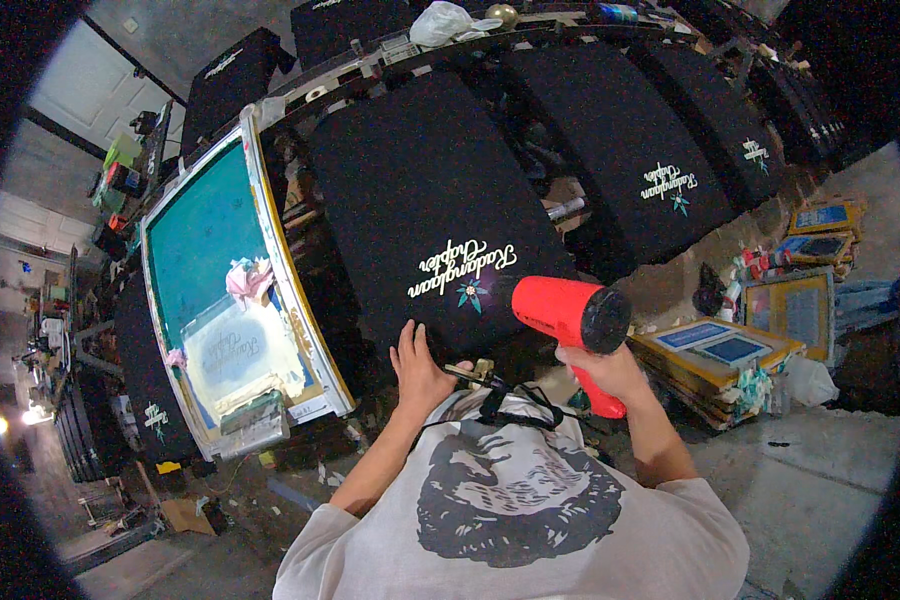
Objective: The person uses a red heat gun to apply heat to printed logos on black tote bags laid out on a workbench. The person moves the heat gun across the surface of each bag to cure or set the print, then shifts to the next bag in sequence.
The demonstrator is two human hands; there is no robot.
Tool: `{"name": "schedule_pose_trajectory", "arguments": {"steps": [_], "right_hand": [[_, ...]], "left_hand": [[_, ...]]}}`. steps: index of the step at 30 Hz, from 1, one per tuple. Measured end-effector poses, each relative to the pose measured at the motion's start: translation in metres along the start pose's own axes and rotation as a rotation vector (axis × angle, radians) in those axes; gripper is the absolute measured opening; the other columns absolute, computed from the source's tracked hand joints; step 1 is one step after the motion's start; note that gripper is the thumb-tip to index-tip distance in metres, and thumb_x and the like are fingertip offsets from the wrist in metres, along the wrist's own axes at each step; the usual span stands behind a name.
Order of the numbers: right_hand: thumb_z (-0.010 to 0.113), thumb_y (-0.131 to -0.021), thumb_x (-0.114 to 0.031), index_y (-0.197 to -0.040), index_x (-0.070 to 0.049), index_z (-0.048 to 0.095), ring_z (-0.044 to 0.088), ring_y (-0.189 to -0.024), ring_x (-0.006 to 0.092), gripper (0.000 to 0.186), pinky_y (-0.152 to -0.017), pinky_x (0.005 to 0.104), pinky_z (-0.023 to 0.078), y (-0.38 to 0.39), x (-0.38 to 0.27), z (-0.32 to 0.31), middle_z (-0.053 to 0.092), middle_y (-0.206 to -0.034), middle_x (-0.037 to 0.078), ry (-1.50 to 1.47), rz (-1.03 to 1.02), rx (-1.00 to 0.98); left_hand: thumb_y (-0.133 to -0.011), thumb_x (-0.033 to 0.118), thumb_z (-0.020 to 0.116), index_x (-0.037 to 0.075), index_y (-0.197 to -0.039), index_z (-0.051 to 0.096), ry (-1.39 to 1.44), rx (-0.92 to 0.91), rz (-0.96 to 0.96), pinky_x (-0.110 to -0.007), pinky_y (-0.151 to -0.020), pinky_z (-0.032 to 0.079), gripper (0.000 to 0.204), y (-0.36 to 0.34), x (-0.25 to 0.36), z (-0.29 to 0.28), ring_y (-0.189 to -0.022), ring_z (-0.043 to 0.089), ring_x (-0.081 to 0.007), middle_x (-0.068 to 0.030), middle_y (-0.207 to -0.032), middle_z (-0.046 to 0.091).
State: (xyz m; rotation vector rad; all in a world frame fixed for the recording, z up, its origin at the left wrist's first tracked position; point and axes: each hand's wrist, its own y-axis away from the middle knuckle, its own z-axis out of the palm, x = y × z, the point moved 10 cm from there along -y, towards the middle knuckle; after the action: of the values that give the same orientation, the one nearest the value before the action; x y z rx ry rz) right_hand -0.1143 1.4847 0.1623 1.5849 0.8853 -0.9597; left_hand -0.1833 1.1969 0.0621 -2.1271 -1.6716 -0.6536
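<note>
A black garment (410,170) lies stretched on the board in front of me, bearing white script and a small teal flower print (472,292). My right hand (610,370) grips a red blow dryer (555,310) by its handle, its nozzle pointing left toward the flower. My left hand (420,372) rests with fingers apart on the garment's near edge, beside a metal clamp (485,375). To the left, a framed screen (205,230) with teal mesh holds crumpled pink cloth (248,283) and a pale stencil patch (228,352).
More printed black garments (625,130) stretch along the rack to the right. Stacked framed screens (720,345) lean at the lower right beside a white plastic bag (810,382). Another bag (440,25) sits on the far rail (370,68). A cardboard piece (185,515) lies on the floor at lower left.
</note>
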Motion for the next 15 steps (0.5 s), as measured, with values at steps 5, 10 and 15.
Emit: {"name": "schedule_pose_trajectory", "arguments": {"steps": [5,10,15], "right_hand": [[0.081,-0.083,-0.014,-0.107,-0.004,0.064,0.061,-0.059,0.0151,0.031,-0.056,0.0352,0.053,-0.021,-0.001,-0.006,0.067,-0.078,0.001,0.117,-0.021,0.224],[0.083,-0.082,-0.014,-0.104,-0.005,0.066,0.06,-0.058,0.0129,0.03,-0.053,0.0326,0.051,-0.003,-0.027,0.059,0.066,-0.075,0.001,-0.016,-0.068,-0.159],[0.08,-0.084,-0.012,-0.099,-0.006,0.066,0.061,-0.062,0.0119,0.021,-0.056,0.031,0.051,-0.022,-0.025,0.047,0.065,-0.076,0.001,0.09,-0.064,0.01]], "left_hand": [[-0.067,0.056,0.085,-0.009,-0.144,0.039,-0.032,0.024,0.015,-0.058,-0.116,0.027,0.11,0.0,0.005,-0.003,-0.14,0.037,-0.0443,-0.0285,-0.151,0.037],[-0.069,0.059,0.084,-0.009,-0.146,0.036,-0.037,0.032,0.01,-0.061,-0.116,0.026,0.114,0.004,0.001,-0.003,-0.141,0.036,-0.0452,-0.0294,-0.152,0.036],[-0.067,0.061,0.083,-0.01,-0.147,0.034,-0.065,0.022,-0.051,-0.062,-0.116,0.025,0.117,0.003,-0.009,-0.008,-0.143,0.033,-0.0447,-0.0286,-0.154,0.033]]}}
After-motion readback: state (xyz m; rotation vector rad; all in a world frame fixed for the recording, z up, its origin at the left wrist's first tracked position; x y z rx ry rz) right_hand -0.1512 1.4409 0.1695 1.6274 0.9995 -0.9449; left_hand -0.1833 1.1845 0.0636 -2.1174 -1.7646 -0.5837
